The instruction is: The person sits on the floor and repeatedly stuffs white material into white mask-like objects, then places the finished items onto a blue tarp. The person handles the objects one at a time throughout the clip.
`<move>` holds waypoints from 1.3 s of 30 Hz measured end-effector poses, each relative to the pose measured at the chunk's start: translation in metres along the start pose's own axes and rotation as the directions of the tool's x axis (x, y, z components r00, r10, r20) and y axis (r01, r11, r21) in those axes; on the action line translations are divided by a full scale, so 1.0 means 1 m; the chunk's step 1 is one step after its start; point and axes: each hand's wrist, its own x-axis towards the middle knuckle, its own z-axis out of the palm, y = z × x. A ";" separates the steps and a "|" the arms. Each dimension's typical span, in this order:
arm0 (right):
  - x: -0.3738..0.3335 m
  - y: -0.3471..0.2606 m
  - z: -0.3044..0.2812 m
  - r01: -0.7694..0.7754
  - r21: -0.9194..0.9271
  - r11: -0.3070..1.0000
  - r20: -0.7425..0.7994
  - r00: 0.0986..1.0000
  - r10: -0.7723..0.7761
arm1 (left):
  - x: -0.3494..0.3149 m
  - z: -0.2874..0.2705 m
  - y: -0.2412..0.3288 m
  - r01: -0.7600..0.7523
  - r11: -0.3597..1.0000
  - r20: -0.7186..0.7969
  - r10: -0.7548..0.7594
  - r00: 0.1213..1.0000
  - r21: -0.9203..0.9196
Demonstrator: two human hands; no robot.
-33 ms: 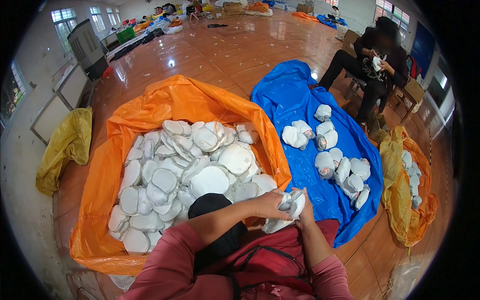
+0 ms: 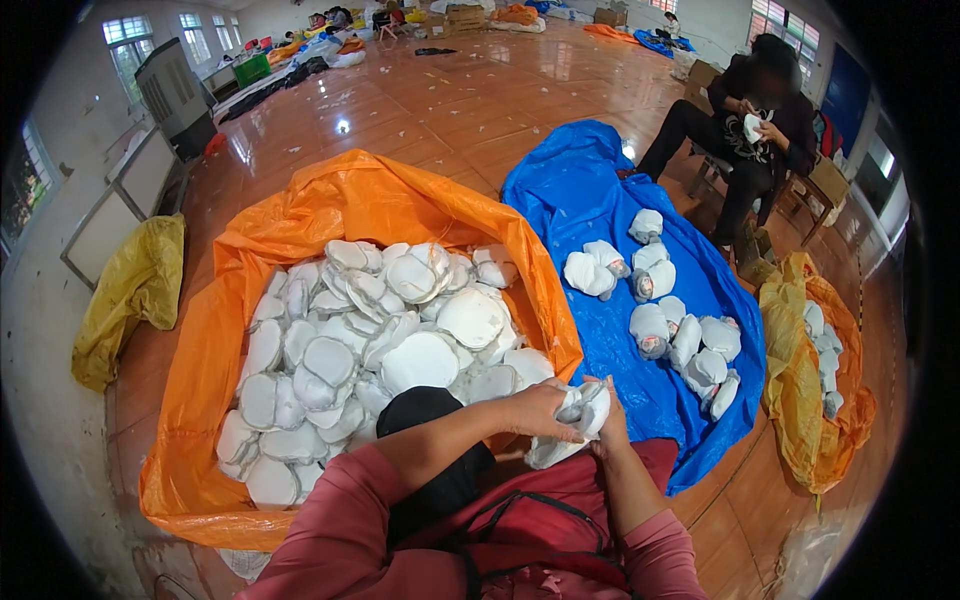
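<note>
L hand [image 2: 538,411] & R hand [image 2: 613,424] clamped on white fabric pc [image 2: 592,408] just above lap [image 2: 560,505], near orange sack [image 2: 555,325]; R fingers partly hidden, can't tell if 1 pc or 2.

Compared with the earlier view, no change is discernible: beside the near right corner of the orange sheet [image 2: 190,400], the left hand [image 2: 538,410], the right hand [image 2: 613,427] and the white piece [image 2: 594,408] between them show no visible shift.

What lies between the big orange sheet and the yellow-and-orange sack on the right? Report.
In the head view, a blue sheet bearing white pieces, then some tiled floor.
</note>
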 end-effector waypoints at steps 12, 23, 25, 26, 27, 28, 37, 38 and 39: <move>-0.005 0.001 0.000 0.162 -0.241 0.957 0.045 0.987 -0.156 | -0.007 0.004 -0.007 -0.095 0.979 0.105 0.077 0.991 0.179; 0.011 0.010 -0.019 0.224 -0.446 0.866 0.061 0.974 -0.220 | -0.003 0.026 -0.022 0.060 0.973 0.392 -0.145 0.908 0.222; 0.012 0.010 -0.022 0.197 -0.439 0.877 0.041 0.979 -0.200 | -0.001 0.027 -0.018 0.110 0.972 0.375 -0.183 0.909 0.208; 0.011 0.007 -0.022 0.161 -0.404 0.900 0.024 0.986 -0.166 | -0.001 0.028 -0.016 0.116 0.973 0.332 -0.178 0.926 0.200; 0.011 0.005 -0.020 0.125 -0.368 0.921 0.008 0.991 -0.131 | -0.001 0.027 -0.014 0.121 0.974 0.287 -0.173 0.942 0.191; 0.010 0.003 -0.018 0.101 -0.278 0.955 -0.005 0.994 -0.106 | -0.001 0.026 -0.014 0.117 0.974 0.211 -0.159 0.964 0.196; 0.010 0.002 -0.010 0.126 -0.255 0.959 -0.154 0.974 -0.169 | 0.003 0.017 -0.015 0.027 0.925 -0.190 0.049 0.981 0.380; 0.007 -0.005 -0.004 0.148 -0.399 0.905 -0.138 0.966 -0.218 | 0.001 0.014 -0.021 0.056 0.924 -0.179 0.014 0.984 0.379; 0.002 -0.011 0.001 0.167 -0.344 0.924 -0.090 0.974 -0.209 | 0.001 0.009 -0.022 0.078 0.923 -0.163 -0.017 0.987 0.376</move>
